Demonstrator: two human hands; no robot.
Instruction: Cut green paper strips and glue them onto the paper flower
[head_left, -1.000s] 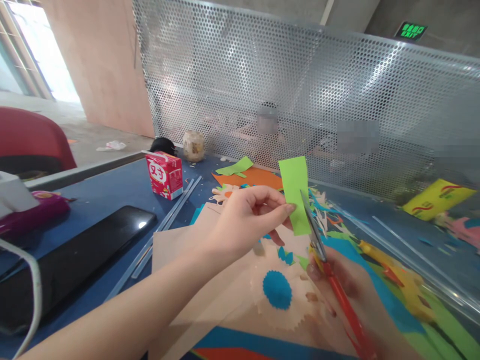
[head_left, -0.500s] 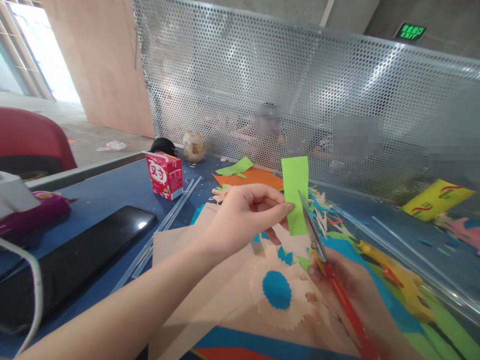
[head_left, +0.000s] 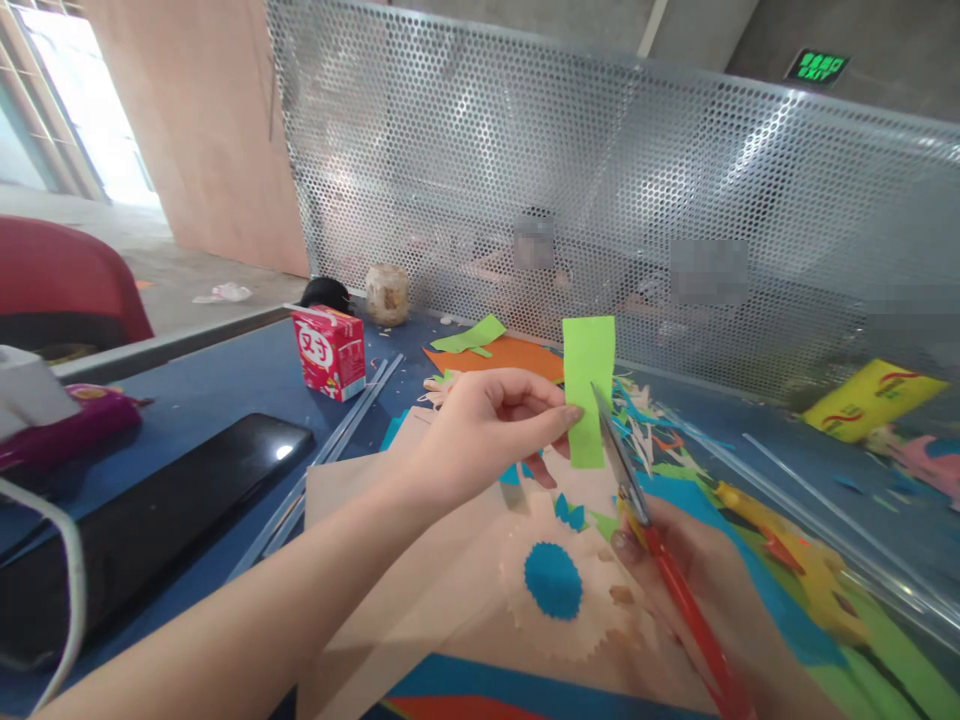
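Note:
My left hand (head_left: 499, 435) pinches the left edge of an upright strip of light green paper (head_left: 588, 360) between thumb and fingers. Red-handled scissors (head_left: 679, 590) are in my right hand (head_left: 697, 570), whose fingers wrap round the handles. The blade tips lie against the strip's right side, and the paper below them is narrower than above. Under both hands rests a beige sheet (head_left: 405, 580). On it is a cream paper flower (head_left: 517, 610) with a zigzag-edged blue disc (head_left: 553, 580) at its middle. Small blue paper pieces (head_left: 570, 512) lie just above the flower.
A yellow glue gun (head_left: 795, 560) lies at right beside thin paper scraps (head_left: 645, 430) and clear glue sticks (head_left: 862, 520). Left are a black phone (head_left: 150, 520), a white cable (head_left: 71, 560) and a red carton (head_left: 330, 352). A perforated metal screen (head_left: 465, 150) stands behind.
The scissors' tips have shifted slightly left across the green strip, and its lower right part looks narrower. My left hand stays almost where it was.

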